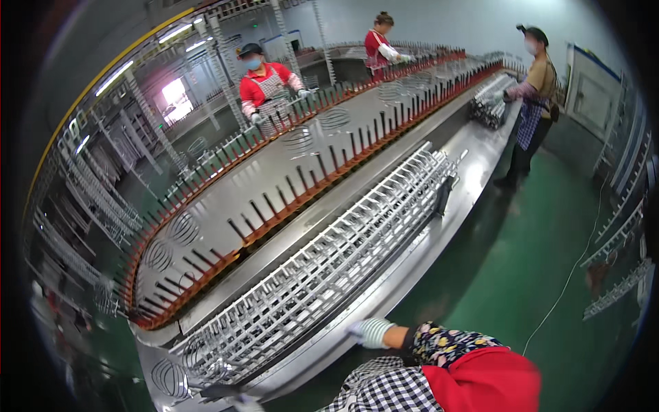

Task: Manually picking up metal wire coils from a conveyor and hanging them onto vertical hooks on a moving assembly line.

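Note:
My right hand (pixel 371 334), in a striped glove, is at the near edge of the metal table (pixel 405 292); its fingertips are smeared by motion. Only part of my left hand (pixel 247 404) shows at the lower rim, beside a dark strip-shaped thing (pixel 218 391); whether it grips that is unclear. A long stack of silvery racks with rows of short prongs (pixel 322 268) lies along the table in front of me. Round wire grilles (pixel 169 379) sit at its left end. A black piece (pixel 445 197) rests by the far right end.
Beyond the table runs a looping conveyor with upright dark pins on an orange base (pixel 302 206), with wire rings (pixel 298 139) inside it. One co-worker (pixel 532 89) handles a bundle of metal rods (pixel 491 103); others (pixel 264 86) (pixel 384 48) stand across. Racks hang left and right.

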`<state>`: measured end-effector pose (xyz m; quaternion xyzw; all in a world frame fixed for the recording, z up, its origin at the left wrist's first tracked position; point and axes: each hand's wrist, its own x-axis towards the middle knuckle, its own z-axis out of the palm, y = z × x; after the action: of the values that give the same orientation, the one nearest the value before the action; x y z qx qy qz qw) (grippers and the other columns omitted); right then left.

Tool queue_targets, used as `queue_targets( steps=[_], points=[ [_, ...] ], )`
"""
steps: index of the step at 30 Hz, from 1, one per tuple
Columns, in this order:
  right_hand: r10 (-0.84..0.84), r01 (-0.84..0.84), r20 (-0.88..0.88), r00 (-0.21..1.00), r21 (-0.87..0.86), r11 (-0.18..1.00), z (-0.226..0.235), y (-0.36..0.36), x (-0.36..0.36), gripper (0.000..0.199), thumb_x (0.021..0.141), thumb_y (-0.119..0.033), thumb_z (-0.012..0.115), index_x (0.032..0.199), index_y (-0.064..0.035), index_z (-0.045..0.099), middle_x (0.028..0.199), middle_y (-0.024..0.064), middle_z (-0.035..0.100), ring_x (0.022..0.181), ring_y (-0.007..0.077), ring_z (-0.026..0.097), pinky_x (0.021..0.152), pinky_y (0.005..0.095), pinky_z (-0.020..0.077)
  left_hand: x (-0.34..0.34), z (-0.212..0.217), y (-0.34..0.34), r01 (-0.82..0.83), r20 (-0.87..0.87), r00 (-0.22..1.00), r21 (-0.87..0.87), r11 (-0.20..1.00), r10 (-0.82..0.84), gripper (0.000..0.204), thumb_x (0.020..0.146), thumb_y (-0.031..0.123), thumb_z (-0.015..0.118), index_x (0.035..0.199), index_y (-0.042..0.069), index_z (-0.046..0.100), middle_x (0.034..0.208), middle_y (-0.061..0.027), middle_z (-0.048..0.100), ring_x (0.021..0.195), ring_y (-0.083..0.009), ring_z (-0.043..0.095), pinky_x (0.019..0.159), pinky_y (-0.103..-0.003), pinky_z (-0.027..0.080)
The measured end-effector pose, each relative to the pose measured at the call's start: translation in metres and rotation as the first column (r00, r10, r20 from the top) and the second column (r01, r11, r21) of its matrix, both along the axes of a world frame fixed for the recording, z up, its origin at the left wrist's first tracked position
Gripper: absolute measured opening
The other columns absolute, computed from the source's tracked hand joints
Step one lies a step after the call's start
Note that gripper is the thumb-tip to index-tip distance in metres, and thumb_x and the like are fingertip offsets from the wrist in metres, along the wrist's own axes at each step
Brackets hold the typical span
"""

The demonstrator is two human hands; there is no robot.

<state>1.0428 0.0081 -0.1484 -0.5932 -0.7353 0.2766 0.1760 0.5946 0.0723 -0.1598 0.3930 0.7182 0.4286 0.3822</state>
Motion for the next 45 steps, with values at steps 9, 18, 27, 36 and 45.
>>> queue_targets(
  steps=[9,18,27,36,45],
  points=[
    [-0.26,0.261,0.047,0.964,-0.011,0.965,0.005,-0.08,0.193,0.025,0.083,-0.025,0.045,0.097,-0.0085,0.056,0.09,0.0136,0.061,0.081,0.0313,0.058,0.069,0.0403,0.0471,0.401,0.113,-0.049,0.866,0.439,0.463,-0.036,0.499,-0.77,0.039,0.088,0.023,0.045,0.114,-0.005,0.042,0.098,-0.0174,0.057,0.082,-0.0213,0.058,0.071,-0.03,0.048],
    [-0.559,0.559,0.055,0.827,-0.173,0.811,-0.009,-0.162,0.346,0.026,0.083,-0.028,0.042,0.099,-0.014,0.057,0.095,0.0123,0.06,0.088,0.0297,0.057,0.078,0.0394,0.0443,0.674,0.221,0.034,0.97,0.323,0.079,0.194,0.148,-0.943,0.061,0.087,0.025,0.047,0.13,-0.005,0.016,0.113,-0.0181,0.047,0.092,-0.022,0.054,0.075,-0.031,0.048],
    [-0.743,0.776,0.225,0.63,-0.18,0.604,-0.037,-0.195,0.427,0.014,0.076,-0.019,0.052,0.084,-0.0114,0.061,0.085,0.0131,0.061,0.079,0.0319,0.058,0.071,0.0395,0.0465,0.861,0.135,0.262,0.889,0.036,0.456,0.036,0.457,-0.889,0.068,0.081,0.028,0.058,0.132,0.002,0.02,0.122,-0.0192,0.041,0.103,-0.031,0.049,0.07,-0.04,0.05],
    [-0.849,0.857,0.196,0.49,-0.285,0.429,-0.004,-0.192,0.477,0.032,0.082,-0.033,0.049,0.108,-0.0171,0.055,0.096,0.0143,0.059,0.09,0.0318,0.056,0.079,0.0366,0.0438,0.918,0.121,0.357,0.582,-0.387,0.769,0.092,0.808,-0.509,0.05,0.078,0.028,0.056,0.117,0.0,0.044,0.109,-0.0211,0.052,0.1,-0.0309,0.053,0.085,-0.034,0.043],
    [-0.476,0.508,-0.178,0.861,0.274,0.816,0.045,-0.063,0.535,0.018,0.075,-0.008,0.054,0.092,-0.0045,0.057,0.089,0.0163,0.059,0.08,0.0319,0.058,0.072,0.0387,0.0454,0.821,0.197,0.265,0.487,0.14,0.774,0.493,0.721,-0.618,0.017,0.084,0.017,0.051,0.095,0.005,0.052,0.083,-0.0055,0.059,0.053,-0.0123,0.053,0.043,-0.025,0.042]
  ],
)
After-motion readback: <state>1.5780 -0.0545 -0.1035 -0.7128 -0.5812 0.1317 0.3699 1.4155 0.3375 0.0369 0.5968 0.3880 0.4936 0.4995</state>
